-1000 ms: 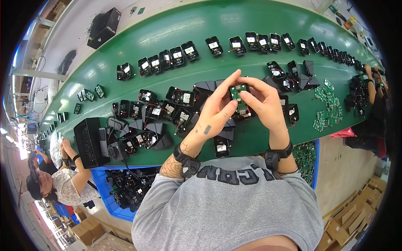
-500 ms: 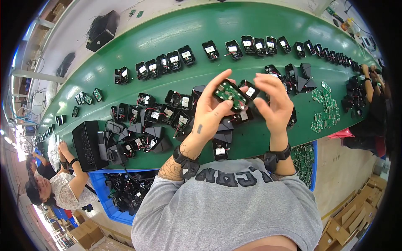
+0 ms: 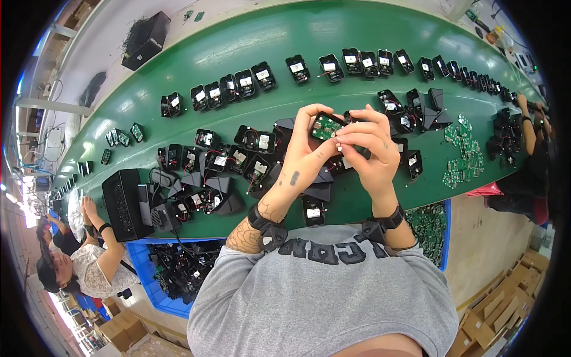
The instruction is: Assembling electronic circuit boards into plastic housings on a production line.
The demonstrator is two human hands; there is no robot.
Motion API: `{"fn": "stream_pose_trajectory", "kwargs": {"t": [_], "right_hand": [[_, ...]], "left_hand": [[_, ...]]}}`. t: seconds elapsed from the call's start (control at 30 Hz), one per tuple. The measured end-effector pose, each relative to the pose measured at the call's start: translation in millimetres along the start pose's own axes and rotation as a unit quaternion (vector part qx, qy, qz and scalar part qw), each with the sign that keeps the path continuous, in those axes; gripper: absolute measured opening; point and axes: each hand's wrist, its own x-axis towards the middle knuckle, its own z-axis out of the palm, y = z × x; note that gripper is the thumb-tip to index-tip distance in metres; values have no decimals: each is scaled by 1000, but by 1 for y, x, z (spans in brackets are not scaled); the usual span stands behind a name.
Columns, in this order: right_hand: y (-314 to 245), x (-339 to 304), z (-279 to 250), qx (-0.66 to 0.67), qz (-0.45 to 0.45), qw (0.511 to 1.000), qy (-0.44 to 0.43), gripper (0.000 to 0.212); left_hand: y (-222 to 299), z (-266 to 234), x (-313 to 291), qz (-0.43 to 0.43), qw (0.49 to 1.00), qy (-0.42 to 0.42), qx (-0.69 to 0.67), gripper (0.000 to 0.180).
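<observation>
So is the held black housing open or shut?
Open: the green circuit board shows uncovered inside the black housing in the left hand.

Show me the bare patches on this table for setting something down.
The green tabletop is largely bare beyond the far row of open black plastic cases, and between that row and the nearer jumble of black cases. A smaller patch lies just left of the scattered green circuit boards. The jumble crowds the area left of the left hand.
</observation>
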Motion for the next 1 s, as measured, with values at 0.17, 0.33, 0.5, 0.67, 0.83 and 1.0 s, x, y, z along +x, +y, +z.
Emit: {"fn": "stream_pose_trajectory", "kwargs": {"t": [0.17,0.33,0.5,0.67,0.83,1.0], "right_hand": [[4,-4,2,58,54,996,31,8],[8,-4,1,57,57,995,61,8],[5,1,-14,40,56,998,-11,3],[1,0,-16,-42,60,995,-64,5],[-2,5,-16,-100,38,992,-69,5],[-3,7,-19,-93,49,991,-79,5]], "left_hand": [[9,2,0,-126,992,-23,3,42],[9,7,0,-121,992,-24,-35,41],[6,1,-1,-83,996,-3,-15,39],[6,5,-2,-32,998,36,48,34],[10,10,-2,-8,994,46,102,35],[8,11,-2,-4,991,58,122,33]]}}
